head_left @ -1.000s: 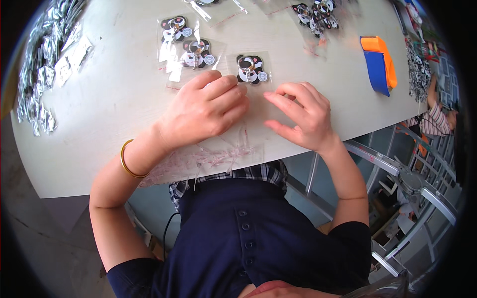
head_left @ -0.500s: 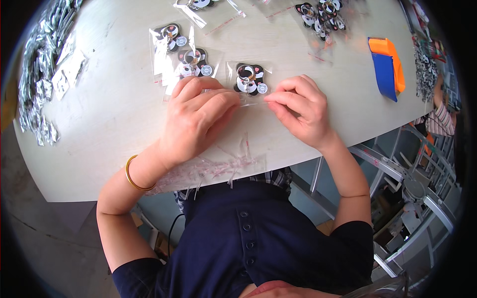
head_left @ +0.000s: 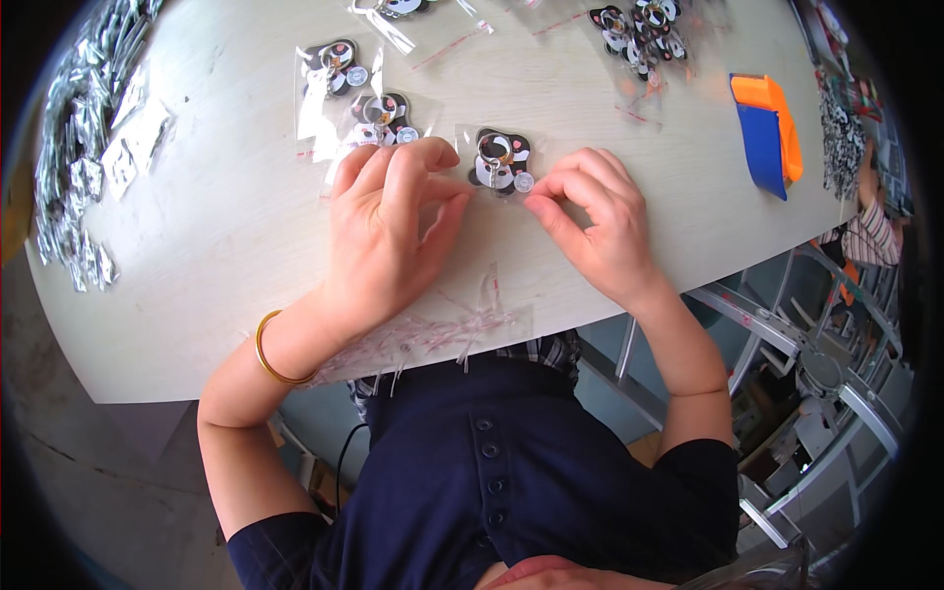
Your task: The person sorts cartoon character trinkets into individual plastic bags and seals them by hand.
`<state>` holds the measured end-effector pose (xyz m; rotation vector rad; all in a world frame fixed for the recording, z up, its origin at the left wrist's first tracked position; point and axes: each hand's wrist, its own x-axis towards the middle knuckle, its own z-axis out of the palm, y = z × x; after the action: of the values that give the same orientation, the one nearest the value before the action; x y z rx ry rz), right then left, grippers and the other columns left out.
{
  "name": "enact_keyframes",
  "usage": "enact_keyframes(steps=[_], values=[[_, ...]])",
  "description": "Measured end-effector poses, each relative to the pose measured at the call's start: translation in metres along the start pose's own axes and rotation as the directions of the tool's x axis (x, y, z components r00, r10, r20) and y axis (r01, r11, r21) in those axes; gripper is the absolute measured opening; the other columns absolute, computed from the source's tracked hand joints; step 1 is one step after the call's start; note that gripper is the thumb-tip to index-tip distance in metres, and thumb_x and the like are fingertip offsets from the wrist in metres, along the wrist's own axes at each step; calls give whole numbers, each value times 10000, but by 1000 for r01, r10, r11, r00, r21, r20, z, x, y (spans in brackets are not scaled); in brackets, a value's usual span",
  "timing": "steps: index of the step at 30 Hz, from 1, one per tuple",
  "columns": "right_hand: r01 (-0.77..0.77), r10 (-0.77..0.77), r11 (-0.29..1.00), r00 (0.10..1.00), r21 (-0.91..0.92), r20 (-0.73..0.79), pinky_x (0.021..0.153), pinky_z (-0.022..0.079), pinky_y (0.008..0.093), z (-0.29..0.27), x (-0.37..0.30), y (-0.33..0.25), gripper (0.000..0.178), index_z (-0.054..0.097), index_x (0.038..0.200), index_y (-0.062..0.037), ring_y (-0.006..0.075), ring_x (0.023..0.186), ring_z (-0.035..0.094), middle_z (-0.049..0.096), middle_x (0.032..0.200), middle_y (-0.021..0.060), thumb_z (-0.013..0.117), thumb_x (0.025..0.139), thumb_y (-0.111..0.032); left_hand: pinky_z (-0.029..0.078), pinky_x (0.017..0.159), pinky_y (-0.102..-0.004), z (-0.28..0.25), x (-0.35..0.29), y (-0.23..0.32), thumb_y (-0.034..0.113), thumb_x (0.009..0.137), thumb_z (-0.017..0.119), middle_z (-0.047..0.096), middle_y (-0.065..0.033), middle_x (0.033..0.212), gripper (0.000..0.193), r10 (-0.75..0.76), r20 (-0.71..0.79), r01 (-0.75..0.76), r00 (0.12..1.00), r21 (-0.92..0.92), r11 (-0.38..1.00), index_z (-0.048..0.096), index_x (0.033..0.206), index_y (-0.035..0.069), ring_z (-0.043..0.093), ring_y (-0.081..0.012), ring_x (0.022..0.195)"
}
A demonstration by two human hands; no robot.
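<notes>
In front of me a small clear plastic bag (head_left: 463, 145) holds a black-and-white panda keychain (head_left: 501, 160) with a metal ring and a small round tag. My left hand (head_left: 388, 221) is at the bag's lower left corner, its thumb and one finger pinched together there and the index finger lifted. At the lower right corner, beside the round tag, my right hand (head_left: 595, 211) pinches the bag's edge between thumb and curled fingers. Two more bagged panda keychains (head_left: 339, 69) lie beyond my left hand, the nearer partly covered by its fingers.
Clear strips with reddish marks (head_left: 433, 334) lie by the table's front edge. Silvery small packets (head_left: 79, 147) heap at the left. More panda keychains (head_left: 639, 34) lie at the far right, near a blue-and-orange tool (head_left: 767, 138). Metal frames (head_left: 767, 324) stand beyond the table's right edge.
My left index finger has lifted away from the bag's lower edge. The bagged keychain has shifted slightly right; my right hand stays at its corner.
</notes>
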<state>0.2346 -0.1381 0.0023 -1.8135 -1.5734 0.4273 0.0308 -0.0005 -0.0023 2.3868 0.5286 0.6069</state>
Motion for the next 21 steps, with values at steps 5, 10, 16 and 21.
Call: enact_keyframes(steps=[5,10,16,21], values=[[-53,52,998,998,-26,-36,687,474,401,7,-2,-3,183,674,815,-66,264,784,599,641,819,40,806,885,-171,404,1021,-401,0,0,1,3,844,797,786,-20,1002,534,-2,11,2,1000,26,1000,520,1300,12,664,-250,1032],[-112,108,991,993,-80,-49,687,467,410,9,1,-9,190,670,810,-73,269,776,592,613,790,40,810,882,-179,433,952,-417,1,1,1,6,783,798,741,-7,1033,465,-8,-52,7,999,-25,1000,574,1189,40,656,-235,966],[-118,122,981,992,-153,14,693,475,425,5,5,-11,200,665,806,-73,283,791,605,599,792,53,801,886,-194,507,888,-402,-13,-5,-6,-21,739,826,772,-64,1106,453,238,-70,-227,969,138,964,640,1148,31,672,-261,1045],[-125,126,985,992,-120,-3,658,462,396,6,6,-12,173,666,806,-54,252,739,584,588,771,55,797,887,-132,468,1147,-425,-15,-15,12,85,914,635,589,-100,1519,527,289,314,-380,904,285,880,625,1440,48,562,-262,1405]])
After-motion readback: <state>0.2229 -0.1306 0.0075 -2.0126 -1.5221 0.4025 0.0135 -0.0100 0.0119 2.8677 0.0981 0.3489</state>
